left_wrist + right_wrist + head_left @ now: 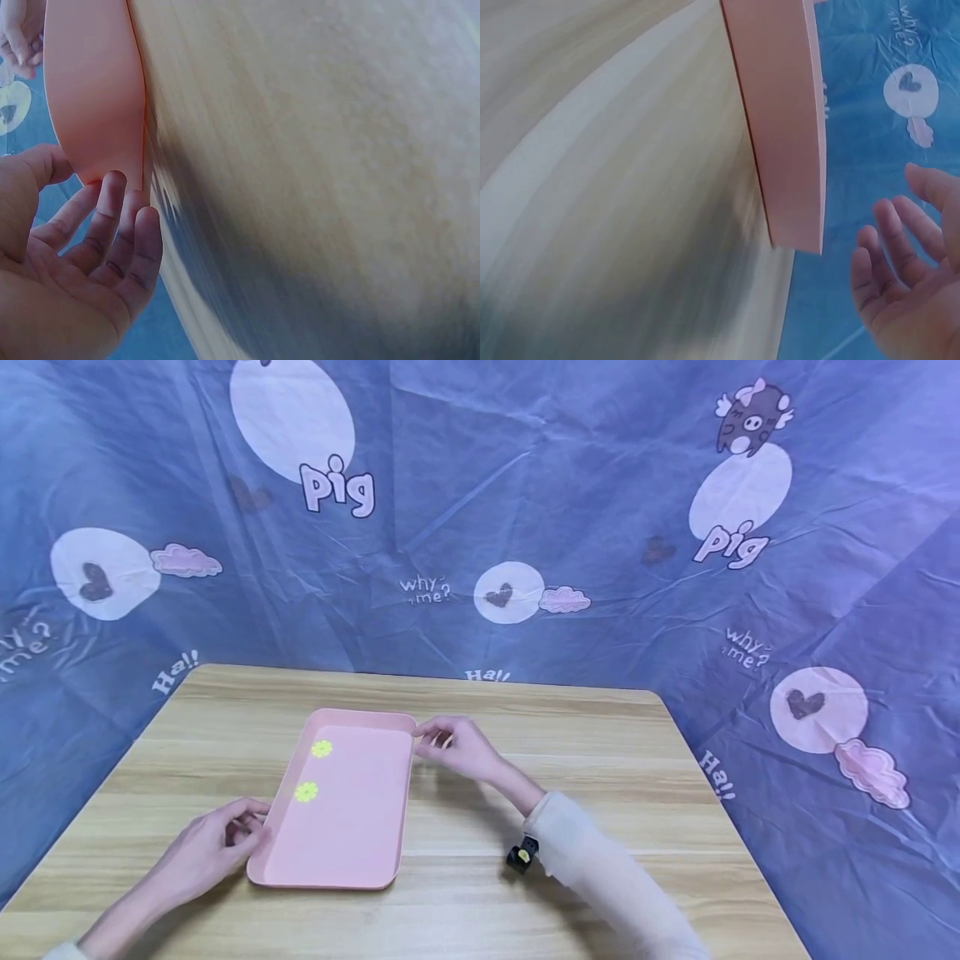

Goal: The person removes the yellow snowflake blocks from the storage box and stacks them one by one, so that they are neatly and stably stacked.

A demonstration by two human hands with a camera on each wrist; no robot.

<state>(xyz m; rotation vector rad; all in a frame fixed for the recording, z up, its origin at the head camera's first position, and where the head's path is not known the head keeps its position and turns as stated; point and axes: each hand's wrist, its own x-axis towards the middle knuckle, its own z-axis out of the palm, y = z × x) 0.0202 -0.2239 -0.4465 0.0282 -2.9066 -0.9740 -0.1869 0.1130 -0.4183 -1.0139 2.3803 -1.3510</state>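
Observation:
A pink rectangular tray (337, 843) with two yellow flower marks lies lengthwise on the wooden table. Beside its near left side is my left hand (202, 856), fingers loosely bent. Close up in the left wrist view, the thumb and fingertips of that hand (82, 277) are at the end of the tray's outer wall (97, 90); firm contact cannot be made out. My right hand (461, 747) is by the far right corner, its fingertips close to the rim. In the right wrist view this hand (915, 285) looks relaxed and apart from the tray wall (784, 135).
The wooden table (570, 760) extends around the tray on all sides. Behind and beside it hangs a blue cloth (465, 510) printed with pigs, hearts and words. A small black device (521, 856) is worn at my right wrist.

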